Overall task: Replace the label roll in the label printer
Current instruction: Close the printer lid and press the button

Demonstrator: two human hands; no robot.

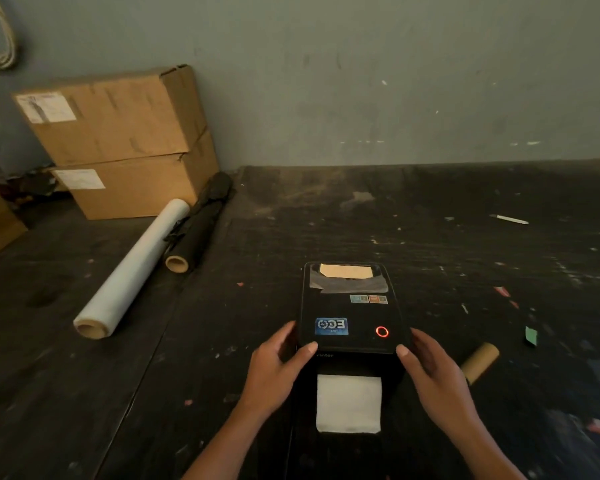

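Observation:
A black label printer [350, 310] stands on the dark table in front of me, lid down, with a red ring light [381, 331] lit on top. White label paper [349, 403] sticks out of its front slot. My left hand [274, 368] grips the printer's left front corner, thumb on the lid edge. My right hand [430, 372] grips the right front corner the same way. An empty brown cardboard core [480, 362] lies on the table just right of my right hand.
A white film roll [132, 268] and a black roll [198, 226] lie at the left. Two stacked cardboard boxes [118, 140] stand behind them against the wall. A pen [510, 219] lies at the far right. Paper scraps litter the dark table [361, 216].

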